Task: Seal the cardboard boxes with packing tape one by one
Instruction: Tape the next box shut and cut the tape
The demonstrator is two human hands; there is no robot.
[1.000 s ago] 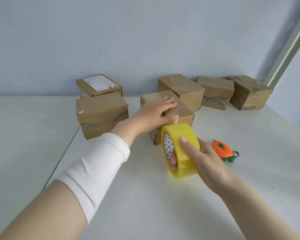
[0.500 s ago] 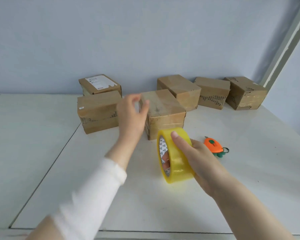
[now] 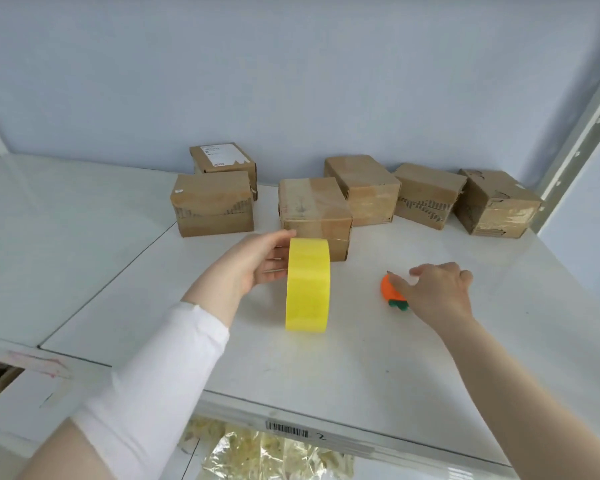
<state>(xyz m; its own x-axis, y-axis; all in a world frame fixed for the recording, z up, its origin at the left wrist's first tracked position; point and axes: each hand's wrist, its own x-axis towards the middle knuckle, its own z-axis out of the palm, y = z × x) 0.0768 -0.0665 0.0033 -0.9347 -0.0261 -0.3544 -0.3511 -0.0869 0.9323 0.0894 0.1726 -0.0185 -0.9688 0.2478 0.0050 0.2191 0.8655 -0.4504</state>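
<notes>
Holding the tape roll (image 3: 307, 284) up on its edge with my left hand (image 3: 253, 261).

The yellow roll stands on the white table (image 3: 326, 368). My left thumb lies on its top and the fingers (image 3: 274, 263) go round its left side, so that hand grips it. To the right, my right hand (image 3: 437, 292) is down on the orange cutter (image 3: 390, 289). Its fingertips touch the cutter, but I cannot tell if they grip it. Just behind the roll sits the taped box (image 3: 314, 209). Five more boxes (image 3: 213, 202) sit farther back, by the blue wall (image 3: 291, 81).
</notes>
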